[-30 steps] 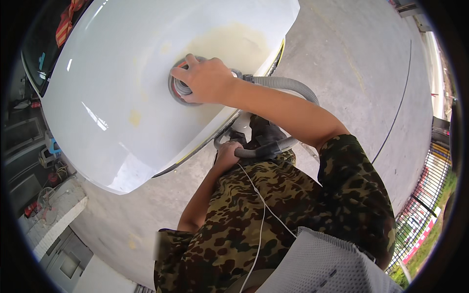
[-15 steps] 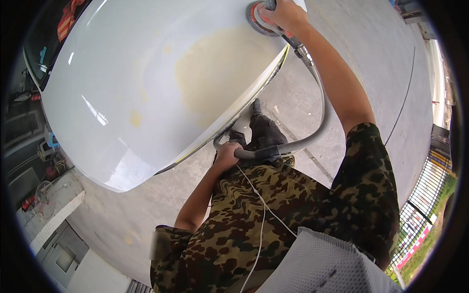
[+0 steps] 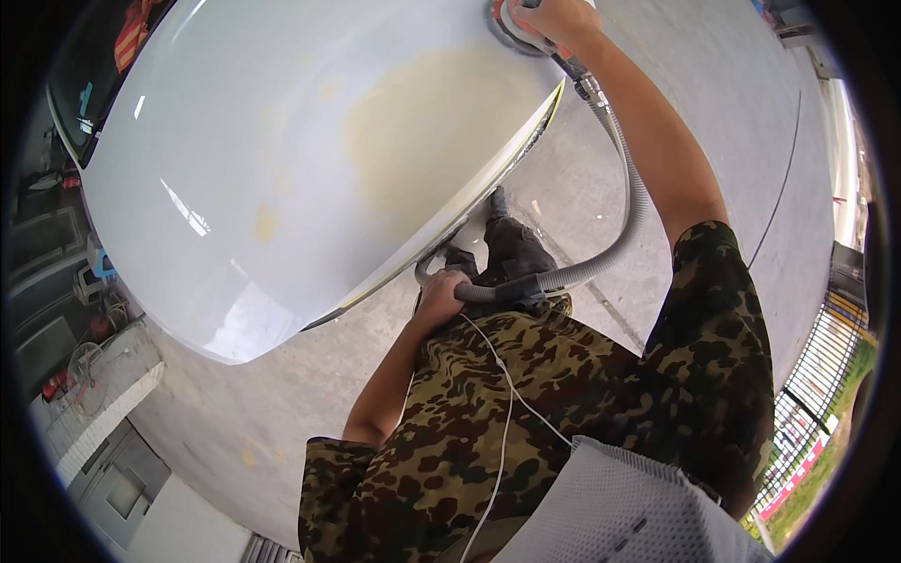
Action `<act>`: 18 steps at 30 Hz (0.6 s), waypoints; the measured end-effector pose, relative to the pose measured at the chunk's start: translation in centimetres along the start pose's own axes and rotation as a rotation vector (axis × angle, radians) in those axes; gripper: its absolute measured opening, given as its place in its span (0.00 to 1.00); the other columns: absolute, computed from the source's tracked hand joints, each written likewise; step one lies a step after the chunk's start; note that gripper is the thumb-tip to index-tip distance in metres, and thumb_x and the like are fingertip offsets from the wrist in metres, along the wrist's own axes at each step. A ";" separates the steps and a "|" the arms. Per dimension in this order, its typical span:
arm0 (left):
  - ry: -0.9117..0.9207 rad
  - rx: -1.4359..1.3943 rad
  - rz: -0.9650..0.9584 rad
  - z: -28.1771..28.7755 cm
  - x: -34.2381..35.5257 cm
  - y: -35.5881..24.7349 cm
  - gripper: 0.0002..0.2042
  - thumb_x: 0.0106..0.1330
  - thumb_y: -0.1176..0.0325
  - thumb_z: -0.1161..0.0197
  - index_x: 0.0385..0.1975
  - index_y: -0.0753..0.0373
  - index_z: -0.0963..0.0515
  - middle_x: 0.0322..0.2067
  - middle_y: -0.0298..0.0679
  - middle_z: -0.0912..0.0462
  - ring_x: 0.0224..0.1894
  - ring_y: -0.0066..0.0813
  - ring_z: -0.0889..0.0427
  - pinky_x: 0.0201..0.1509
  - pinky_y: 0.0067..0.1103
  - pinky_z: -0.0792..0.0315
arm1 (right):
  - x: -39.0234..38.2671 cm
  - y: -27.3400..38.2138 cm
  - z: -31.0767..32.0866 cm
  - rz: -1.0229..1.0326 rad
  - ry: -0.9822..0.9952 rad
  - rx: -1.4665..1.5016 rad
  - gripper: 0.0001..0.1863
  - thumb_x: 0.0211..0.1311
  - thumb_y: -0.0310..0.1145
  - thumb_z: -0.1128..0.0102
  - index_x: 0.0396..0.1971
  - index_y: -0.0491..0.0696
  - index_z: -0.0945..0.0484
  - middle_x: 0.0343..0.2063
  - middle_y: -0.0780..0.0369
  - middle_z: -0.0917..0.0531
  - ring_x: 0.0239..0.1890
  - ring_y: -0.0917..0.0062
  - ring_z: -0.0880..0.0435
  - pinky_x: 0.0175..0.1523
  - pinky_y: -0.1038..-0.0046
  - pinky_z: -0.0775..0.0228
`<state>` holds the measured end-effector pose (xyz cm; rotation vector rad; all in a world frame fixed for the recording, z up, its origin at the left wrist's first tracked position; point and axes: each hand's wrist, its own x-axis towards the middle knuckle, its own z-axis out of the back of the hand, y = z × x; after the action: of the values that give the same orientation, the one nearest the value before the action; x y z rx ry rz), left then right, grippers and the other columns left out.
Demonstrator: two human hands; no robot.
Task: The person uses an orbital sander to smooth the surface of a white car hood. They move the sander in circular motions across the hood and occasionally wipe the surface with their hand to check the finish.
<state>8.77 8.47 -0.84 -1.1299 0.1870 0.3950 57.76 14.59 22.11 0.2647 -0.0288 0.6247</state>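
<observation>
My right hand (image 3: 563, 22) is closed around the top of a round orbital sander (image 3: 508, 26), grey and red. Its disc rests on a glossy white car panel (image 3: 216, 122), near the far right corner, and the upper frame edge cuts off part of the tool. A broad sanded patch (image 3: 422, 131), dull yellowish-beige, lies nearer to me. From the sander a ribbed grey hose (image 3: 631, 220) loops down and back across my waist. My left hand (image 3: 441, 297) grips this hose at the panel's near edge.
Yellow tape (image 3: 560, 94) lines the panel's edge. A thin white cord (image 3: 505, 413) hangs down my camouflage shirt. A dark cable (image 3: 777, 202) lies on the concrete floor (image 3: 694, 84) at right. Shelving and a fan (image 3: 86, 375) stand at left. A barred gate (image 3: 815, 361) is at far right.
The whole view has shifted slightly, the panel appearing a little further right. My right hand and the sander sit slightly higher and further right in view. Both grips are the same.
</observation>
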 end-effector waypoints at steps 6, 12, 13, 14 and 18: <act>-0.009 -0.014 -0.015 -0.3 0.0 -0.4 0.10 0.55 0.70 0.32 0.38 0.57 0.14 0.39 0.43 0.11 0.50 0.51 0.16 0.60 0.41 0.27 | -2.4 0.9 -0.4 0.065 0.069 0.030 0.36 0.63 0.56 0.30 0.65 0.51 0.23 0.50 0.43 0.13 0.51 0.46 0.11 0.59 0.51 0.18; 0.095 0.010 -0.055 -0.1 1.7 -0.2 0.10 0.55 0.69 0.31 0.37 0.57 0.15 0.37 0.43 0.12 0.49 0.51 0.16 0.59 0.42 0.27 | -6.1 1.4 -1.9 0.175 0.136 -0.017 0.38 0.63 0.64 0.33 0.66 0.57 0.24 0.50 0.48 0.14 0.46 0.53 0.07 0.49 0.56 0.14; 0.093 0.014 -0.052 -0.1 1.6 -0.2 0.10 0.55 0.69 0.31 0.37 0.56 0.15 0.37 0.43 0.12 0.49 0.51 0.16 0.59 0.42 0.26 | -6.0 0.6 -1.7 0.145 0.120 -0.024 0.39 0.63 0.65 0.33 0.67 0.57 0.24 0.51 0.48 0.14 0.46 0.53 0.08 0.49 0.56 0.14; 0.096 0.027 -0.039 -0.1 1.4 -0.1 0.10 0.55 0.69 0.31 0.37 0.56 0.15 0.37 0.43 0.12 0.49 0.51 0.16 0.59 0.42 0.26 | -6.0 -0.5 -1.5 0.117 0.107 -0.031 0.40 0.63 0.65 0.33 0.68 0.56 0.24 0.51 0.47 0.14 0.47 0.53 0.08 0.50 0.56 0.14; 0.039 0.002 -0.047 -0.1 0.7 0.4 0.09 0.55 0.70 0.31 0.37 0.56 0.15 0.38 0.43 0.11 0.49 0.51 0.16 0.59 0.41 0.26 | -5.5 -5.9 -0.1 -0.005 0.083 -0.087 0.41 0.62 0.63 0.31 0.71 0.58 0.27 0.53 0.50 0.13 0.51 0.55 0.09 0.56 0.57 0.17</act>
<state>9.25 8.61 -1.44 -1.1387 0.1940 0.3312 56.73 6.91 20.05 0.1543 0.0240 0.6270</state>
